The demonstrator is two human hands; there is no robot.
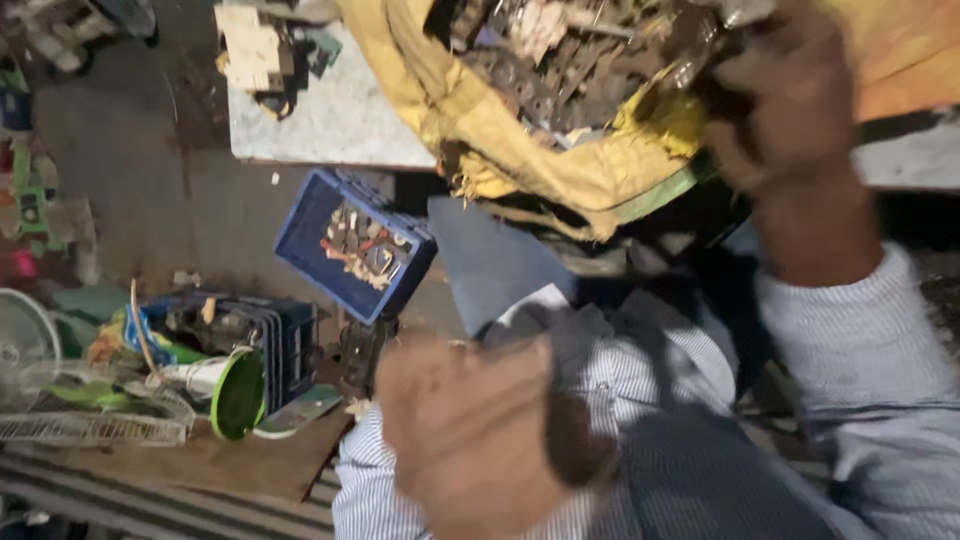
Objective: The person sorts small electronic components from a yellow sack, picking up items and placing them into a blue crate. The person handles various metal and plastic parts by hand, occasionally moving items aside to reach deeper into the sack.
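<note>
A large yellow cloth sack [590, 150] of dark metal scrap lies open at the far edge of a pale grey desk [340, 120], most of its load apparently not yet sorted. The right hand [790, 100] grips the sack's rim at the far right. Left of centre, a blue plastic crate [300, 240] holds only a few small parts. Nearest the camera, the blurred left hand [470, 430] is closed around a small dark metal piece [362, 352]; what it is cannot be told.
</note>
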